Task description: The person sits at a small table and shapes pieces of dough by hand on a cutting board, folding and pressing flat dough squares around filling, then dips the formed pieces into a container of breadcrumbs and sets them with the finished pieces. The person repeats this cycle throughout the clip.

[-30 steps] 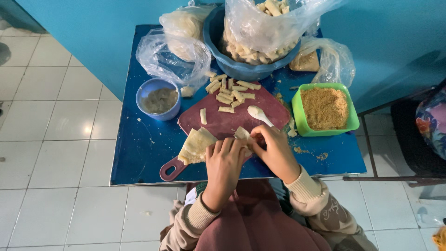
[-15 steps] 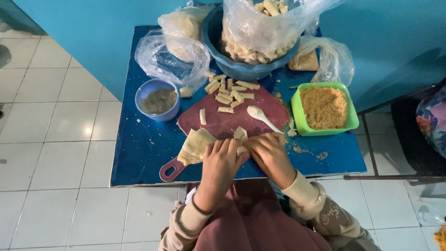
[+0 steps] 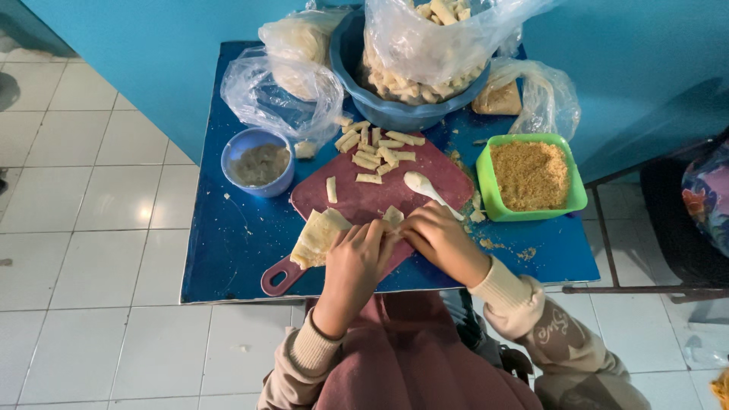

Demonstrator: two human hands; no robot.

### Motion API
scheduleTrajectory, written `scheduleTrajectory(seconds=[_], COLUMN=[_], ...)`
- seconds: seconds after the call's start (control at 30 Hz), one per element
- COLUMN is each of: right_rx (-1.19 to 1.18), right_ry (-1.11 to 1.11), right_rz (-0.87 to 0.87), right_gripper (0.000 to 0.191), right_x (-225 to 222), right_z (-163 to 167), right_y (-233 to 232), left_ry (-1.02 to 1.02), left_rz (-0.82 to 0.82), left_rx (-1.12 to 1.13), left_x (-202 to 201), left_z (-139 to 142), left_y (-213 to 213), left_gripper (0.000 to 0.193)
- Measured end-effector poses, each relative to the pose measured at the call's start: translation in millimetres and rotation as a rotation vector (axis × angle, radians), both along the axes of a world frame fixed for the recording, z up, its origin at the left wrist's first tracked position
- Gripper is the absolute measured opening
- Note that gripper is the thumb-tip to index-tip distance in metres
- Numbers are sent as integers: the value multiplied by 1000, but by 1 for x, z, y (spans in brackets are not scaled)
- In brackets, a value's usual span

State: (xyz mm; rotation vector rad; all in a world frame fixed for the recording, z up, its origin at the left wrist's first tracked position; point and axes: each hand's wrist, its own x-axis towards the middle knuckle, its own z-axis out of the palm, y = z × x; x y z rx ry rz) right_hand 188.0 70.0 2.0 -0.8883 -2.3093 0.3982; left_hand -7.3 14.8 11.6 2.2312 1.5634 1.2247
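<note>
Pinching pale soft wrapper [image 3: 392, 218], both hands [image 3: 395, 247] over maroon paddle-shaped board [image 3: 364, 199].

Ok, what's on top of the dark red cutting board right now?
On the cutting board: a pile of rolled pieces, one lone piece, a white spoon and folded wrappers. Both hands cover whatever they are rolling.

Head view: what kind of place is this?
Likely a home or small food-prep corner: a small blue table on white floor tiles, a red cutting board with rolled snack pieces, and a green tub of crumbs.
</note>
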Motion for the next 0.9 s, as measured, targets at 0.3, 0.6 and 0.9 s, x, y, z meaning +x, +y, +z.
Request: scheduleTrajectory(seconds=[0.3, 0.6, 0.9], right_rx=[-95, 215, 172], right_ry=[-96, -139, -159], right_rz=[-77, 51, -24], right_gripper=[18, 25, 27], right_x=[-7, 1, -4], right_z=[7, 8, 5], right_y=[6, -2, -11], left_ry=[28, 22, 99], left_rz=[133, -41, -74], left_rx=[-13, -58, 71], left_x=[10, -2, -4], left_z=[6, -4, -5], left_y=[10, 10, 5], left_gripper=[5, 10, 11])
